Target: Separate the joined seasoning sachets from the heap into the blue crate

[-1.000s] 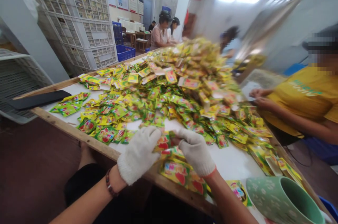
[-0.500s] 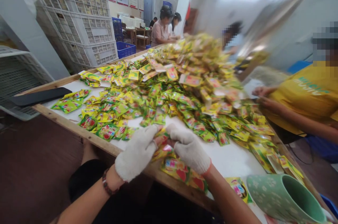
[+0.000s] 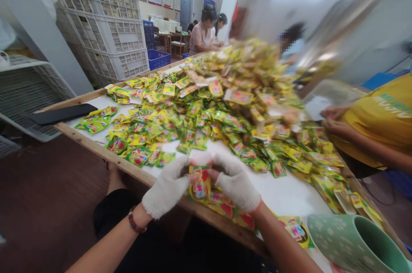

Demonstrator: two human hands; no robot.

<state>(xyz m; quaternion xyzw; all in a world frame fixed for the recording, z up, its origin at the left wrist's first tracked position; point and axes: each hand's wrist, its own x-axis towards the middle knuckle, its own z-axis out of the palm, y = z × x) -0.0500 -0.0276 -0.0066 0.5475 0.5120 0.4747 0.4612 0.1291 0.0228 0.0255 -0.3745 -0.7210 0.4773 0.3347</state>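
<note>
Both white-gloved hands meet at the table's near edge around a small yellow printed box [image 3: 200, 183] with colourful letters and red fruit on its face. My left hand [image 3: 169, 187] grips its left side, with the bare thumb tip on the front. From the right, my right hand [image 3: 236, 183] closes on it in the same way, fingers curled behind. The top of the box is partly hidden by fingers. Right below it lie several flat yellow packages [image 3: 230, 210] along the edge. A large heap of green and yellow sachets [image 3: 193, 112] and yellow boxes [image 3: 238, 96] spreads beyond the hands.
A green mug [image 3: 341, 238] lies on its side at the near right, beside another yellow package [image 3: 296, 231]. A black phone-like slab [image 3: 62, 114] rests at the left corner. White crates [image 3: 125, 43] are stacked at left. A co-worker in a yellow shirt [image 3: 380, 122] sits at right.
The box between my hands has turned its printed face toward me and stands more upright. My hands stay close together at the edge. The whole view has shifted slightly.
</note>
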